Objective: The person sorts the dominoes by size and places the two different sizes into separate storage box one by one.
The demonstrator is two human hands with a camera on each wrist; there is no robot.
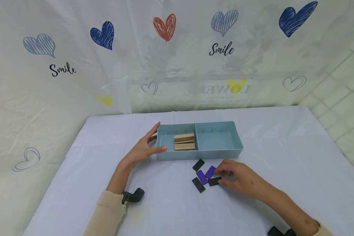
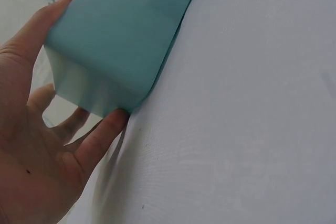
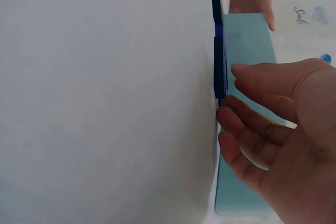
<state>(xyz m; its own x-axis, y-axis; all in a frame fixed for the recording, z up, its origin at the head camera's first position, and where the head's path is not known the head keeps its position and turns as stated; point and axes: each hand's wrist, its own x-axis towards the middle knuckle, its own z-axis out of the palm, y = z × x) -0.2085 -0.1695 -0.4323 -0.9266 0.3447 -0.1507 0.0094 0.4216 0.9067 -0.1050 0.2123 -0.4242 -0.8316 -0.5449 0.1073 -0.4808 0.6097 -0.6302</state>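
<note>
A light blue two-compartment tray [image 1: 200, 154] stands mid-table. Its left compartment holds stacked wooden blocks [image 1: 184, 141]; the right one shows nothing inside. My left hand [image 1: 143, 148] rests against the tray's left end with straight fingers and the thumb along the front wall; the left wrist view shows that hand [image 2: 37, 145] spanning the tray's end [image 2: 126, 30]. In front of the tray lie black tiles [image 1: 198, 165] and purple tiles [image 1: 210, 171]. My right hand [image 1: 239, 178] hovers over them, loosely curled fingertips [image 3: 226, 116] touching a black tile [image 1: 214, 181], seen edge-on [image 3: 218, 66].
A white cloth [image 1: 268, 147] covers the table, with open surface left and right of the tray. A heart-printed curtain [image 1: 165, 65] hangs just behind the far edge. Black wrist-camera mounts [image 1: 133, 196] sit on both forearms.
</note>
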